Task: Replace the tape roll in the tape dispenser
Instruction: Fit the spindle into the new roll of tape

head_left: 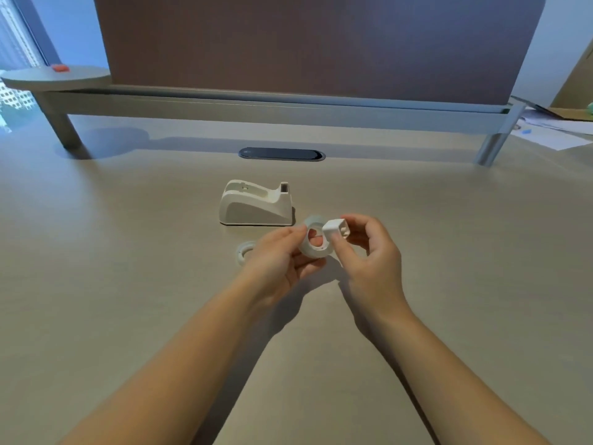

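A white tape dispenser (255, 205) stands on the beige desk (128, 284) with its roll cradle bare. Just in front of it, my left hand (277, 263) pinches a clear tape roll (316, 240) by its rim, tilted so its hole faces me. My right hand (369, 255) grips a small white plastic core (336, 231) between thumb and fingers, held against the roll's upper right edge. A second clear tape roll (245, 253) lies flat on the desk, partly hidden behind my left hand.
A raised shelf (288, 102) on metal legs and a dark partition panel (314, 43) run across the back. A dark cable slot (281, 154) sits behind the dispenser. Papers (552, 130) lie at the far right.
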Tool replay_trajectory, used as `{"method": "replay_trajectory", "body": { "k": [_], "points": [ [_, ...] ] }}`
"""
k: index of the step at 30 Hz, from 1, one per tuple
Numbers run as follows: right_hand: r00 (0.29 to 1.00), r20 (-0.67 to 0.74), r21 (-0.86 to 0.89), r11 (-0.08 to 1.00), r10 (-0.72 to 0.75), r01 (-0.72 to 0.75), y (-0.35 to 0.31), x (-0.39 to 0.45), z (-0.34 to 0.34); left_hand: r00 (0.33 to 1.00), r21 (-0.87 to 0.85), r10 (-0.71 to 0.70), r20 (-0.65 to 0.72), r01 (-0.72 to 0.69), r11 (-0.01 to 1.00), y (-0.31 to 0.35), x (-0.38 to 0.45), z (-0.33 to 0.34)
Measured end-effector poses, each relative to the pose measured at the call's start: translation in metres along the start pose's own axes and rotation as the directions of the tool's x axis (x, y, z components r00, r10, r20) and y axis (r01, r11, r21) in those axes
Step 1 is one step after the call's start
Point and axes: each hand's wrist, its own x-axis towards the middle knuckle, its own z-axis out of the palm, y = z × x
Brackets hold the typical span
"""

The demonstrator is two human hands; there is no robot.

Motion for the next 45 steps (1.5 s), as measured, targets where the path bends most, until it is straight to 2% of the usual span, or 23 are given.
{"method": "replay_trajectory", "body": {
  "k": [6, 10, 19, 28, 33, 45],
  "points": [
    [0.982, 0.075, -0.127, 0.975, -0.172, 0.181, 0.006, 0.001, 0.016, 0.993, -0.012, 0.108, 0.048, -0.108, 0.994, -0.004, -0.006, -0.012],
    [0.971, 0.106, -0.207, 0.951, -0.213, 0.231, 0.012, 0.002, 0.021, 0.990, 0.050, 0.133, 0.037, -0.134, 0.990, -0.006, -0.005, -0.014],
    [0.971, 0.110, -0.327, 0.915, -0.213, 0.237, 0.011, 0.005, 0.022, 0.979, 0.243, 0.181, -0.093, -0.154, 0.958, -0.009, -0.004, -0.010],
    [0.960, 0.142, -0.421, 0.863, -0.241, 0.279, 0.007, 0.005, 0.024, 0.958, 0.325, 0.264, -0.117, -0.214, 0.921, -0.007, -0.006, -0.005],
    [0.940, 0.208, -0.487, 0.805, -0.271, 0.339, 0.001, 0.005, 0.023, 0.937, 0.406, 0.326, -0.125, -0.251, 0.879, -0.005, -0.007, -0.003],
    [0.909, 0.339, -0.445, 0.811, -0.241, 0.380, 0.000, 0.010, 0.014, 0.920, 0.498, 0.375, -0.113, -0.274, 0.823, -0.003, -0.010, -0.006]
  ]
}}
